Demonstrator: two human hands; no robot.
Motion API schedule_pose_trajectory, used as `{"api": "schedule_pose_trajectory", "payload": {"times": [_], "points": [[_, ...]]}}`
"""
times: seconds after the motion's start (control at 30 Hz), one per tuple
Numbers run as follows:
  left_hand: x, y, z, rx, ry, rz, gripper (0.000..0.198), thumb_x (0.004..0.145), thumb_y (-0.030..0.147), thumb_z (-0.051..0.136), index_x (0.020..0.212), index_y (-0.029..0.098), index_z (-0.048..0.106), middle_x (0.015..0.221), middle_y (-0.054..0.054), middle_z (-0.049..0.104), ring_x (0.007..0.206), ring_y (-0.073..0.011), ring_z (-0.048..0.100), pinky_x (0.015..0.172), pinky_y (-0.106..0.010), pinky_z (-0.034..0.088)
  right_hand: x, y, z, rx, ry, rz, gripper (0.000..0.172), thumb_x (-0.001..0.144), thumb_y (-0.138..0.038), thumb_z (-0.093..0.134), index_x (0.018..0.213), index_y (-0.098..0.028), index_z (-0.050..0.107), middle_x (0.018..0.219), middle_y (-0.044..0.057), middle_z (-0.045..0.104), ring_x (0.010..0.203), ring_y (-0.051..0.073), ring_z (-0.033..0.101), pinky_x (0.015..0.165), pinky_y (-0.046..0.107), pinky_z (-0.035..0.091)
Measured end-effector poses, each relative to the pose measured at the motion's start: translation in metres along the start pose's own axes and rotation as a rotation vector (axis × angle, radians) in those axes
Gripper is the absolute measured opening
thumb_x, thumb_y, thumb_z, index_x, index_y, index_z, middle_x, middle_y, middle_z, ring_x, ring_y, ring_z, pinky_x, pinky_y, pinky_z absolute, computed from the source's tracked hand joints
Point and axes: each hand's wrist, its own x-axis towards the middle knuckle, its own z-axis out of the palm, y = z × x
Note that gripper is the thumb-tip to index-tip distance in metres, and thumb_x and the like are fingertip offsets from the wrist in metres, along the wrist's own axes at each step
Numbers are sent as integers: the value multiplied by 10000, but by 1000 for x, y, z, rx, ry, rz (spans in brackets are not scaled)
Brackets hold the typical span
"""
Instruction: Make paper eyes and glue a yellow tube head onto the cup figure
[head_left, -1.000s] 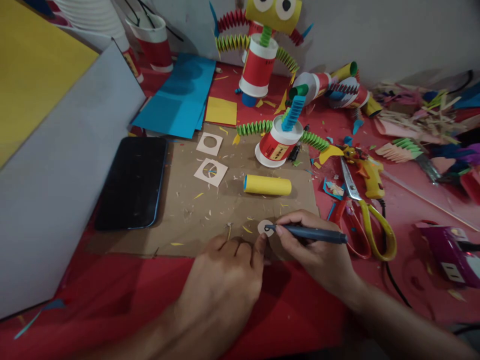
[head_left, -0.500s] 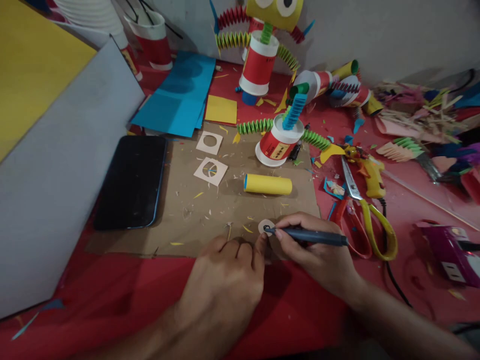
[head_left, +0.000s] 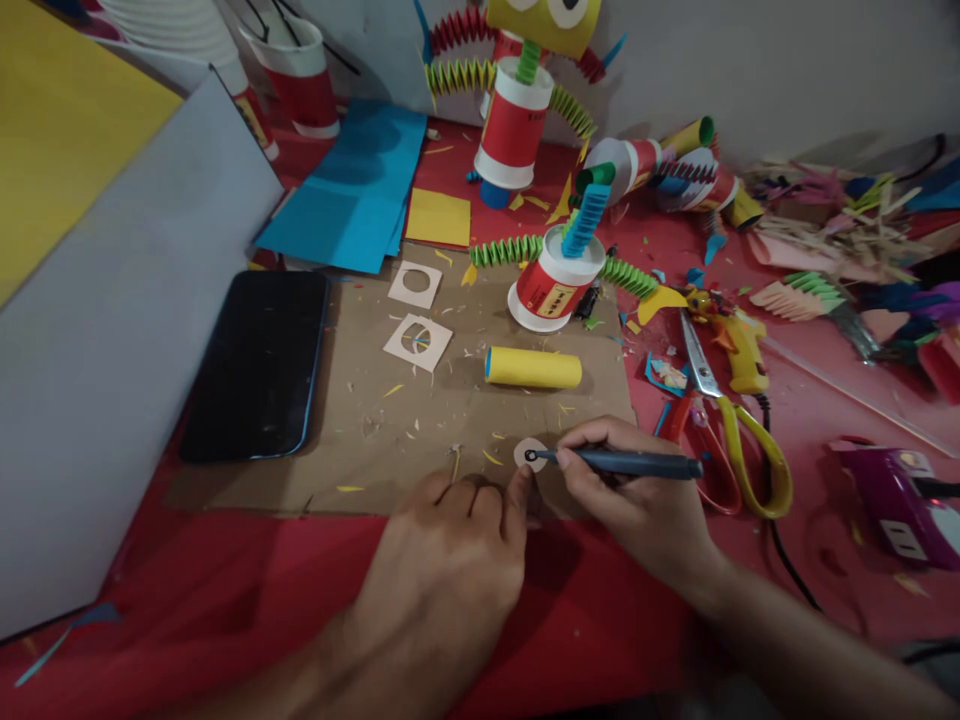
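Observation:
A small white paper disc (head_left: 535,444) lies at the cardboard's near edge, with a small black ring drawn on it. The index fingertip of my left hand (head_left: 450,560) presses on the disc's lower edge; the other fingers are curled on the cardboard. In my right hand (head_left: 645,510), a dark marker (head_left: 641,464) is held nearly level, its tip at the black ring. Just beyond lies a yellow paper tube (head_left: 534,368). Further back stands a red-and-white paper cup (head_left: 551,285) with folded green paper arms and a blue folded strip on top.
The cardboard sheet (head_left: 352,400) carries scraps and two white squares (head_left: 415,284) with round holes. A black phone (head_left: 259,365) lies left. Scissors (head_left: 739,440) and a yellow glue gun (head_left: 742,345) lie right. Blue paper (head_left: 352,190) and a finished cup figure (head_left: 514,130) are behind.
The marker tip has shifted slightly right across the disc, and the black ring shows more plainly. My left hand keeps its hold; the whole view has shifted slightly.

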Motion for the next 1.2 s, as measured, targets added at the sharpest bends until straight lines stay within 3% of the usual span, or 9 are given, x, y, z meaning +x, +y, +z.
{"api": "schedule_pose_trajectory", "payload": {"times": [0.2,0.63,0.83,1.0,1.2], "points": [[2,0,-1,68,3,25,273,809,32,433,983,131,620,591,0,578,510,-150,501,518,-294,330,1,-1,0,5,-32,-15,57,778,-224,603,775,-184,642,661,-10,641,532,93,539,488,195,427],[-3,0,4,62,-50,25,373,808,79,403,1140,125,567,633,-16,585,558,-158,495,593,-307,390,1,1,-1,38,-31,-4,39,777,-202,606,770,-185,640,681,-14,643,578,92,556,531,191,433],[-3,-1,0,32,-86,22,412,818,69,378,1198,127,526,662,-16,599,593,-152,522,624,-292,408,-1,1,-4,157,112,83,68,807,-210,561,742,-203,581,622,-37,567,523,82,483,454,188,379],[1,-1,-2,18,-101,46,404,783,72,464,1172,135,549,665,-9,613,586,-153,556,567,-280,419,0,2,-3,218,204,103,67,813,-215,564,747,-215,578,640,-44,552,565,78,491,491,182,394],[2,-1,-1,90,-94,29,454,764,71,487,1215,114,526,640,-8,612,556,-157,559,524,-277,421,2,1,-3,250,191,135,67,817,-233,566,755,-212,579,654,-38,559,592,85,510,510,191,402]]}}
